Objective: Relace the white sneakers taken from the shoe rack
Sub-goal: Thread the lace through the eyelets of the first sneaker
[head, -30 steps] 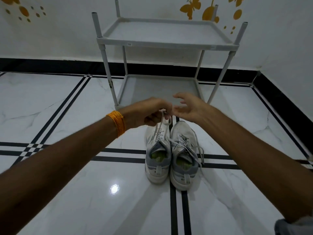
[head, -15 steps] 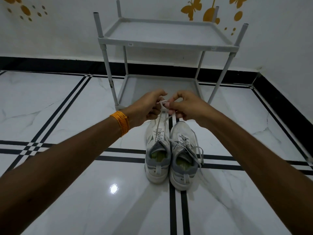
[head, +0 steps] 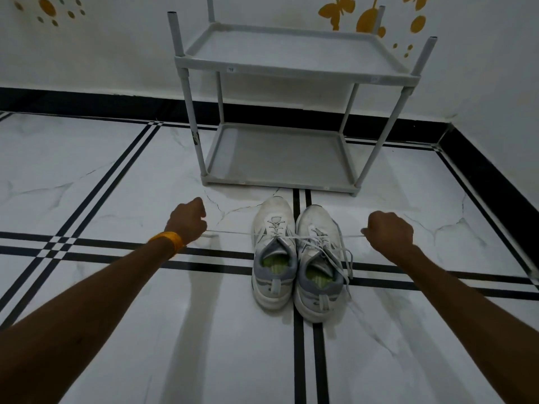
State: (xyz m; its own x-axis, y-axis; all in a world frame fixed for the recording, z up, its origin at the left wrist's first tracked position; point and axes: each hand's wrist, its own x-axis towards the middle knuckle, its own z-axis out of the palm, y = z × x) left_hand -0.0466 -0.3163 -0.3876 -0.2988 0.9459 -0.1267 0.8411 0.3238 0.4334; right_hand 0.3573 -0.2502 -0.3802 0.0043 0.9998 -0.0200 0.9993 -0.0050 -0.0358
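At about nine o'clock from the shoes, the left hand is curled into a fist, closed on one end of a white lace. An orange band sits on that wrist. The lace runs from the fist almost level, toward three o'clock, and meets the eyelets of the left sneaker.

The two white sneakers stand side by side on the marble floor, touching along their inner edges, toes pointing to twelve o'clock and heels to six. Their long axis runs away from the person, straight toward the grey shoe rack, which stands just beyond the toes with both shelves bare. The drawn lace lies across that axis, roughly at a right angle to it.

The right sneaker carries a looser lace of its own; one strand droops over its outer side and hangs down near the heel at about four o'clock.

Past it, at three o'clock, the right hand is also clenched, holding the other end of the lace, which crosses over the right sneaker to reach it. Both hands sit at much the same level and well apart from the pair, the left perhaps slightly nearer the left sneaker it is lacing.

I judge this to be a tightening pull. The next move likely depends on bringing both ends back toward the shoe's midline, over the tongue.
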